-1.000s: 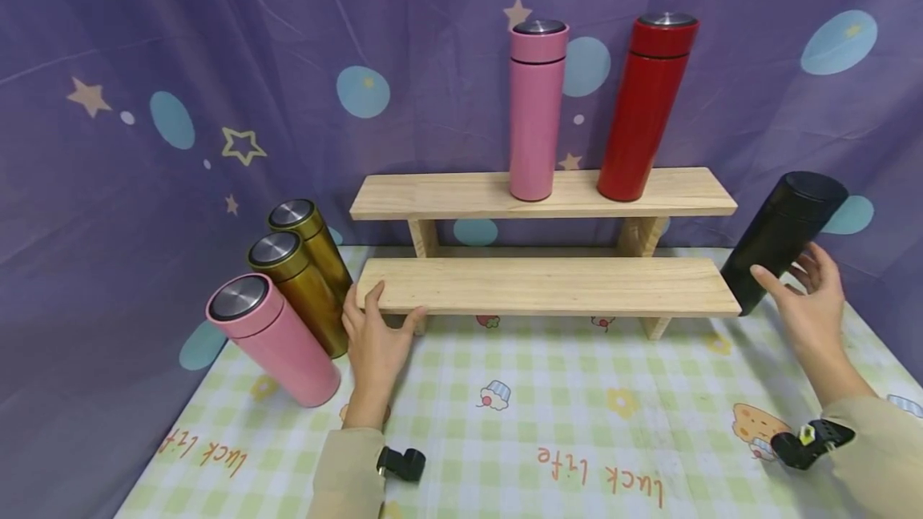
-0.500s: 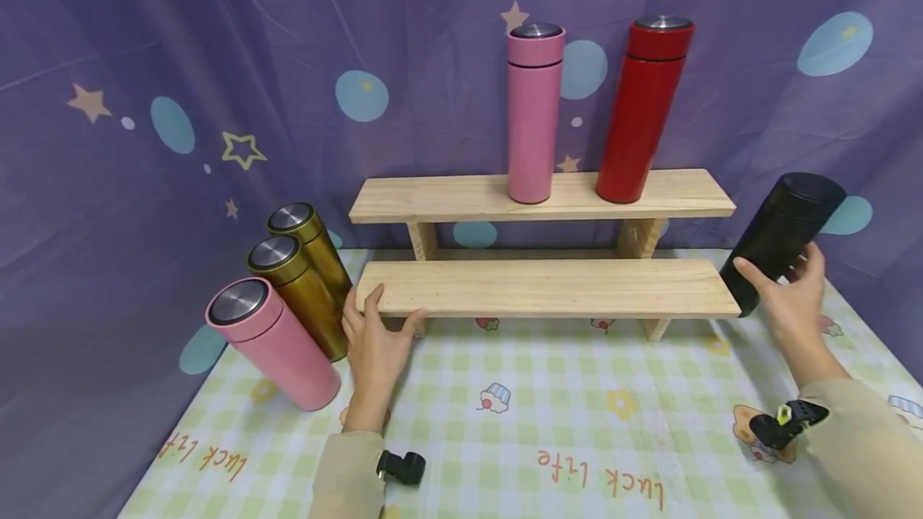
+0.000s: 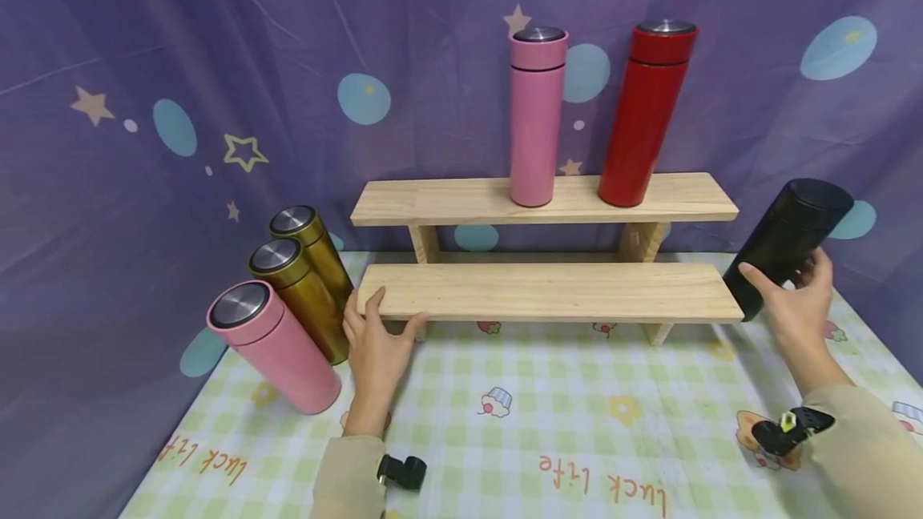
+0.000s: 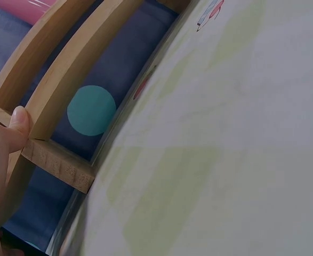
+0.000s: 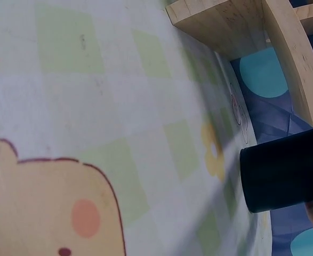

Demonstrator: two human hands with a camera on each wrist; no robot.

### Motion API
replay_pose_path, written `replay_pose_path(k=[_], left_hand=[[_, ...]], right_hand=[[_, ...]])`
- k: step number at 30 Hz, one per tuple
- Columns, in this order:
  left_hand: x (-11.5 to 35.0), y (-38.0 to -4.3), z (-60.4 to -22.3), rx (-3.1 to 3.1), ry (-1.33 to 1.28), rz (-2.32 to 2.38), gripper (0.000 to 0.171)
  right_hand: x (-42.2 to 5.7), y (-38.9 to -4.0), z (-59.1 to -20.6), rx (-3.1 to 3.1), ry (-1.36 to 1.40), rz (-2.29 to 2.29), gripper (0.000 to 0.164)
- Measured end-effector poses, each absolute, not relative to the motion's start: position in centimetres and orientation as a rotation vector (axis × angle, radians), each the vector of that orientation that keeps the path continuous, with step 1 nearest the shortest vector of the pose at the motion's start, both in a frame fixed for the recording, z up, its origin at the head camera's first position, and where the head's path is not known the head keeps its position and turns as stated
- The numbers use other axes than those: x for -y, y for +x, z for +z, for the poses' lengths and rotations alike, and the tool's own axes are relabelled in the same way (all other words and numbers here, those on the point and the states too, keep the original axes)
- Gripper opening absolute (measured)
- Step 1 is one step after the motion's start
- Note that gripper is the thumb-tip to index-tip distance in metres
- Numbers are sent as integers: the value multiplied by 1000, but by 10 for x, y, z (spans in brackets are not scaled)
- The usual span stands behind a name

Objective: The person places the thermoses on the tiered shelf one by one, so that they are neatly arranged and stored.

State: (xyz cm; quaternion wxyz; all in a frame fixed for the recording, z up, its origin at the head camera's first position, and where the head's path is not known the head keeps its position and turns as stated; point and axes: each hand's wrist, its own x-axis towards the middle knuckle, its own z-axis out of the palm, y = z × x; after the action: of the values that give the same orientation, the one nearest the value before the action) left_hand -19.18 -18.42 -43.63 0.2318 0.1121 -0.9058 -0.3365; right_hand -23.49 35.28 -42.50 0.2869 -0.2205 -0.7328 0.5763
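On the right, my right hand (image 3: 800, 303) grips a black thermos bottle (image 3: 787, 223), thumb on the near side and fingers round the far side. The bottle stands beside the right end of the lower board; in the right wrist view its base (image 5: 252, 181) shows close to the tablecloth, and I cannot tell if they touch. My left hand (image 3: 378, 351) holds the left front corner of the two-tier wooden shelf (image 3: 548, 292), its thumb (image 4: 20, 121) against the board's front edge. On the upper tier stand a pink thermos (image 3: 537, 118) and a red thermos (image 3: 646, 118).
Left of the shelf, another pink thermos (image 3: 277, 351) and two gold ones (image 3: 310, 303) stand close together near my left hand. A checked tablecloth (image 3: 548, 407) covers the table. A purple curtain (image 3: 433, 38) hangs behind and at both sides.
My right hand has shifted a little left and closer around the black thermos, which stays in about the same place. My left hand keeps its place on the shelf corner.
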Motion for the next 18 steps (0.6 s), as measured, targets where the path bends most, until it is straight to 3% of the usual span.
replay_pose_path(k=[18], left_hand=[[185, -192, -436, 2491, 315, -933, 85]], right_hand=[[-347, -213, -395, 1892, -616, 1551, 83]])
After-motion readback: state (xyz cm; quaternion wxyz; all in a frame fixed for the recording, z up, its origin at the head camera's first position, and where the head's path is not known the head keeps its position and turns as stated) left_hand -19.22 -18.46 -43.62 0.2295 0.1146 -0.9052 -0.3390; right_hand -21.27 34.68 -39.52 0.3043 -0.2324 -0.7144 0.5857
